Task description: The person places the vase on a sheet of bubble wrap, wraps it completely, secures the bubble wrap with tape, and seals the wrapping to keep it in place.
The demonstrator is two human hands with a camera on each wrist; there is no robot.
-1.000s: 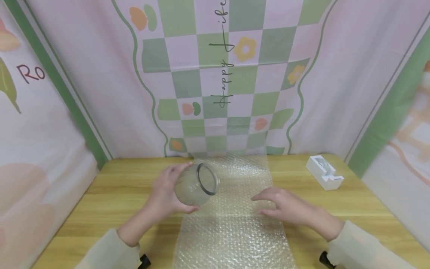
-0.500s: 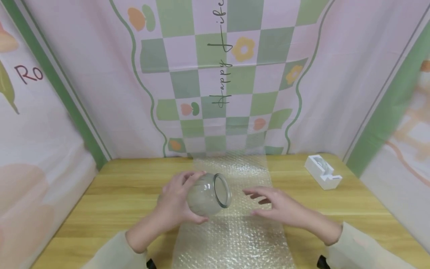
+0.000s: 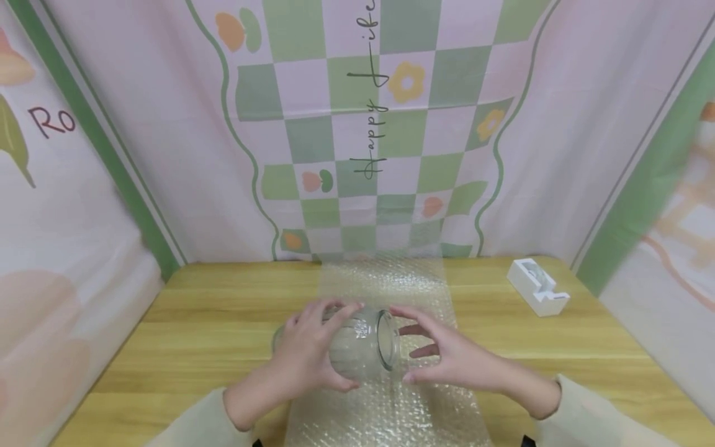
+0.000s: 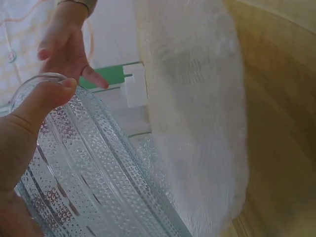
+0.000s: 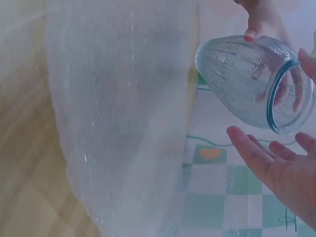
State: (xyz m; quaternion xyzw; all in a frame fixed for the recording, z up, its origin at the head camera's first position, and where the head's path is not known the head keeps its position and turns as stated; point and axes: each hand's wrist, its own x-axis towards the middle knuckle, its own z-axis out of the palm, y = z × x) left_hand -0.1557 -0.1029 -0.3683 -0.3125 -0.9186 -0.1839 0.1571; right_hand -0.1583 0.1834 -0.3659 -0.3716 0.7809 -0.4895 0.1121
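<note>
A clear glass vase with a ribbed, dotted wall lies tipped on its side in the air, its mouth facing right. Wrapped round its body from the left is my left hand, thumb below and fingers over the top. My right hand is at the mouth, fingers spread and bent around the rim. In the right wrist view the fingers of that hand stand a little apart from the vase. Beneath both hands a strip of bubble wrap runs along the table.
A white tape dispenser stands at the back right of the wooden table. Behind the table hangs a printed cloth, which the far end of the bubble wrap meets. More cloth closes off both sides.
My left hand has carried the vase right and nearer to me over the bubble wrap, turning its mouth to the right. My right hand has moved left to the rim.
</note>
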